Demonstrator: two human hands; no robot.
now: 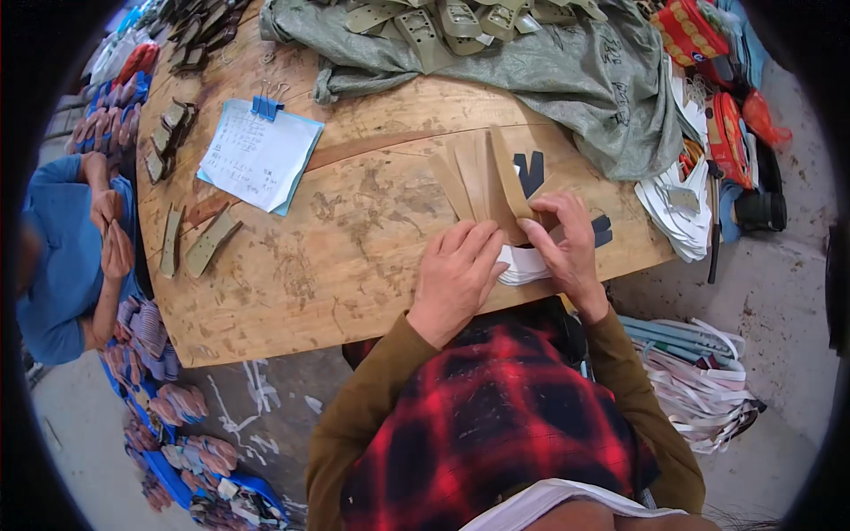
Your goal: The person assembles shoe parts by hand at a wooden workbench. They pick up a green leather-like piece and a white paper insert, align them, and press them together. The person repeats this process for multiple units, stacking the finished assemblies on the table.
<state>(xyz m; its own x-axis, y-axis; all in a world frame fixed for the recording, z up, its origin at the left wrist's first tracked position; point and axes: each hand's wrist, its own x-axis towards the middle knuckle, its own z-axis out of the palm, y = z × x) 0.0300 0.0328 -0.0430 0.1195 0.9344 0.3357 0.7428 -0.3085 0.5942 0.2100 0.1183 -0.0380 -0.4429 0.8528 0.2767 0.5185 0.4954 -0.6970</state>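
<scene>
Several flat tan strips [475,177] fan out away from me near the table's front edge. My left hand [456,273] has its fingers bent together over the lower ends of these strips, holding them. Between thumb and forefinger, my right hand [567,246] pinches one tan strip [506,177] that stands raised from the others. A stack of white pieces [524,267] lies just below and between my hands. Dark navy strips [529,173] poke out beyond my right hand, and others show to its right. My fingers hide the strips' near ends.
A clipped stack of papers [257,155] lies on the wooden table [354,292], near two olive pieces [212,241]. A grey-green sack [567,80] with olive parts covers the far side. Another person [75,257] is at the left. White strips [699,389] hang low at right.
</scene>
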